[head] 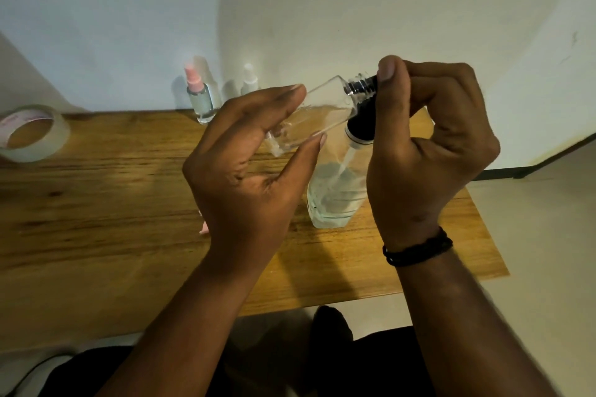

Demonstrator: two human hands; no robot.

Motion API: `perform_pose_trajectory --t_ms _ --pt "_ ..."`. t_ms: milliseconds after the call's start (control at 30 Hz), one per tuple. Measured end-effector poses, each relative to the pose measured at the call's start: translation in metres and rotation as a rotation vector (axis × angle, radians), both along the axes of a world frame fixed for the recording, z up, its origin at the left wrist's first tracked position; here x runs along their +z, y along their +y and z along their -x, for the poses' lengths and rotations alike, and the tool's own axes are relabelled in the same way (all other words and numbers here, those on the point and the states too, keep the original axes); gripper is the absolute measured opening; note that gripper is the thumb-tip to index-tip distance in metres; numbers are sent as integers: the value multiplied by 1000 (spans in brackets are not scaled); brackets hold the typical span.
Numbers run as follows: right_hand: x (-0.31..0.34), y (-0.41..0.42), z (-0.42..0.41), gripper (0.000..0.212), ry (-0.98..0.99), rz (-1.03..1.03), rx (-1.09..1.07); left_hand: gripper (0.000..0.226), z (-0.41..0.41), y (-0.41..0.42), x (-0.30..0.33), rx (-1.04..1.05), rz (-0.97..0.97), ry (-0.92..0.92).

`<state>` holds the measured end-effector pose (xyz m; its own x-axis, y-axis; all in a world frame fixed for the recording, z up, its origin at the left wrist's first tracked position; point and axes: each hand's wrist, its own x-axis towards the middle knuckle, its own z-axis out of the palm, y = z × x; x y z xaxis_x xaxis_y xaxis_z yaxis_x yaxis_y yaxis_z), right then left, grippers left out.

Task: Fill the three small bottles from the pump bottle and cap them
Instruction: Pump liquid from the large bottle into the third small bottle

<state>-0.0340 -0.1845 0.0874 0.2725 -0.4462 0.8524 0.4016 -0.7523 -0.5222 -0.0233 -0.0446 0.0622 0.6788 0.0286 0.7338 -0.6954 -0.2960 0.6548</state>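
Note:
My left hand [245, 164] grips a small clear bottle [316, 113], tilted with its threaded neck pointing up and to the right. My right hand [429, 138] curls round the black and silver pump head [362, 87], which meets that neck, and my thumb lies on top of it. Below stands the clear pump bottle [335, 196] on the wooden table [113, 203], partly filled with clear liquid. Against the wall stand a small bottle with a pink cap [200, 100] and another with a white cap [249, 80], the latter partly hidden behind my left hand.
A roll of clear tape [32, 135] lies at the table's far left. A small pink piece [203, 229] shows from under my left wrist. The table's right edge runs close to the pump bottle, and the wall stands just behind the table.

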Motion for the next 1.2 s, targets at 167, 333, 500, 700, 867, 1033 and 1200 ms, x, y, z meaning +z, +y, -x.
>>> perform_pose_trajectory --t_ms 167,333,500,700,867,1033,1200 --pt "7 0 -1 23 26 13 2 36 -1 1 1 -4 -3 -8" --pt "14 -1 0 22 73 -20 64 35 -1 2 4 18 -9 -22" --pt "3 3 -2 26 19 -77 63 35 0 0 2 15 -10 -11" --pt "7 1 -1 25 15 -60 84 35 1 0 2 5 0 -10" --pt "12 0 -2 26 8 -27 71 36 1 0 2 0 1 -11" --pt "12 -6 -2 28 11 0 79 37 0 0 2 -6 9 -12" --pt "3 -2 -1 28 -10 -34 87 36 0 0 0 -10 -1 -10"
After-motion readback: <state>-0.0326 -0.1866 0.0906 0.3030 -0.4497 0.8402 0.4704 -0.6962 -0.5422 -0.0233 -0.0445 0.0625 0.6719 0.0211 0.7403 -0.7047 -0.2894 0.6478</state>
